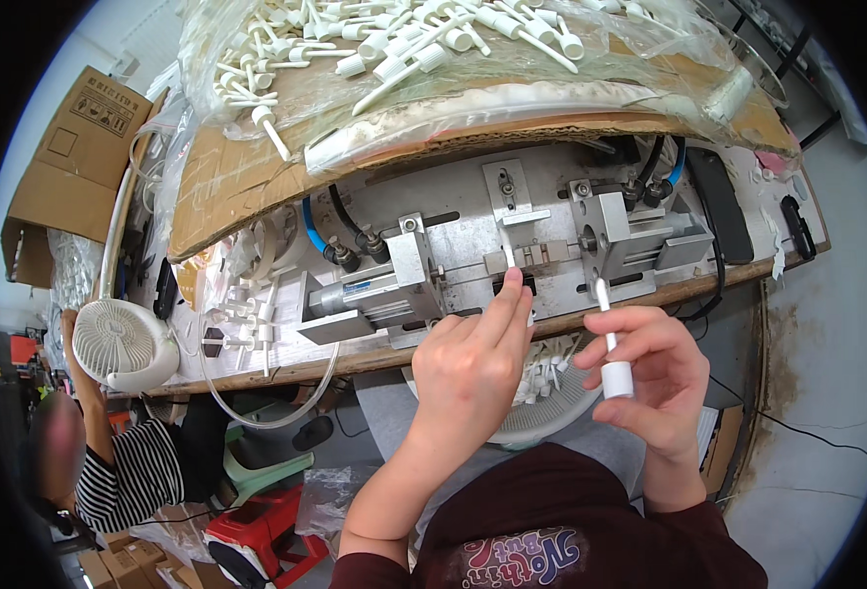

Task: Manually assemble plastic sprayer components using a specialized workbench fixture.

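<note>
My right hand (661, 368) holds a white capped applicator (618, 380) between thumb and fingers, its thin stem pointing up and away from me. My left hand (477, 368) is closed, with the fingertips at the small metal clamping block in the middle of the bench fixture (555, 252). A second white applicator (508, 245) shows its stem there, lying across the block and running down to my left fingertips; its cap end is hidden by the fingers. Metal pneumatic cylinders, one on the left (365, 294) and one on the right (639, 240), face the block.
A cardboard sheet (247, 196) above the fixture carries plastic film and a heap of white applicators (394, 59). A basket (551, 417) of white parts sits below the bench edge. At left are a white fan (126, 344), a carton (70, 147) and another person in a striped top (134, 476).
</note>
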{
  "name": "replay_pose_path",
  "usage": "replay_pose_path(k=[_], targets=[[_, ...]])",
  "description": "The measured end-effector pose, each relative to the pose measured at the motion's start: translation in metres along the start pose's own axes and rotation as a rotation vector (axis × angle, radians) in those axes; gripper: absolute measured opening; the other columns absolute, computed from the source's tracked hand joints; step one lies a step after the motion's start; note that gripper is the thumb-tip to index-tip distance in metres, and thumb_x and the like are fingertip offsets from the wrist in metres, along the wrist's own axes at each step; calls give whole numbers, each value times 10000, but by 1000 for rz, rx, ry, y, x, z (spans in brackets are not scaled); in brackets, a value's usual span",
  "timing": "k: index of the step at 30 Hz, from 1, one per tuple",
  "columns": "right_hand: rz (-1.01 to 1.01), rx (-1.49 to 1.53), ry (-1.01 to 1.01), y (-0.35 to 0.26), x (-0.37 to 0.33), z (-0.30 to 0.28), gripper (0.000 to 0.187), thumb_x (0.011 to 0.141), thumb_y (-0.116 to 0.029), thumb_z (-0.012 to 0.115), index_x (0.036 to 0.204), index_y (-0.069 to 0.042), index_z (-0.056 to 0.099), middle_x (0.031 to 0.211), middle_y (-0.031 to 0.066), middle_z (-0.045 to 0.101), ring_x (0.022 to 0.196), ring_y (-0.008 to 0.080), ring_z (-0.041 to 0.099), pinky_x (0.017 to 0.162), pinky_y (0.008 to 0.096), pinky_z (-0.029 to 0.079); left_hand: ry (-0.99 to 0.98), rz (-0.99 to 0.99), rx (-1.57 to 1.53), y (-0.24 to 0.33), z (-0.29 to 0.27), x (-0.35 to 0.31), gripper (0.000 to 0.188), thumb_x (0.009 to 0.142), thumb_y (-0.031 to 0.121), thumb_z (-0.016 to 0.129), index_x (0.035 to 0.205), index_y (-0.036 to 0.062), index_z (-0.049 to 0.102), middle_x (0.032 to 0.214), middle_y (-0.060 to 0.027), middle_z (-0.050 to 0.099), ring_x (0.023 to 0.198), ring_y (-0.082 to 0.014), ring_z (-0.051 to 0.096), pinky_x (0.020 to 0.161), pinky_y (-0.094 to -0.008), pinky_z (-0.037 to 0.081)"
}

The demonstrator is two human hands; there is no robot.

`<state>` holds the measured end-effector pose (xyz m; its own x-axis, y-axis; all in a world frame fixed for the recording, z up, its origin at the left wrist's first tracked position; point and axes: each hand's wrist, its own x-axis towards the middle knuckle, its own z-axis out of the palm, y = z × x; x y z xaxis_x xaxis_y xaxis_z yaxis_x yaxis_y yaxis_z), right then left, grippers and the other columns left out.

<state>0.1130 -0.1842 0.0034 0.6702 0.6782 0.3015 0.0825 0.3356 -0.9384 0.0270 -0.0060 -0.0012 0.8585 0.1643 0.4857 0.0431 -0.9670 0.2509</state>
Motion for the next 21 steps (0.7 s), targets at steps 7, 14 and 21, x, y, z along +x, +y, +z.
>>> replay_pose_path(k=[7,14,21], targets=[[-273,-743,-8,3,10,0,354,689,-29,834,1017,-25,701,1237,170,634,908,236,698,831,337,560,45,-55,-263,-9,-22,8,261,776,100,804,1027,54,750,1030,-70,738,608,-133,629,564,-259,501],[-421,-1159,-167,18,37,13,286,694,-83,786,949,-33,667,1214,116,689,742,231,674,632,311,507,411,-100,-171,-55,-53,74,169,840,61,758,1009,43,753,854,-62,712,681,-94,636,594,-234,502],[-492,-1237,-232,21,49,27,174,725,-57,643,892,-7,639,1123,160,707,675,160,658,585,270,508,272,-142,-62,-85,-37,138,230,839,216,746,980,37,716,888,-93,673,837,-257,670,746,-366,527]])
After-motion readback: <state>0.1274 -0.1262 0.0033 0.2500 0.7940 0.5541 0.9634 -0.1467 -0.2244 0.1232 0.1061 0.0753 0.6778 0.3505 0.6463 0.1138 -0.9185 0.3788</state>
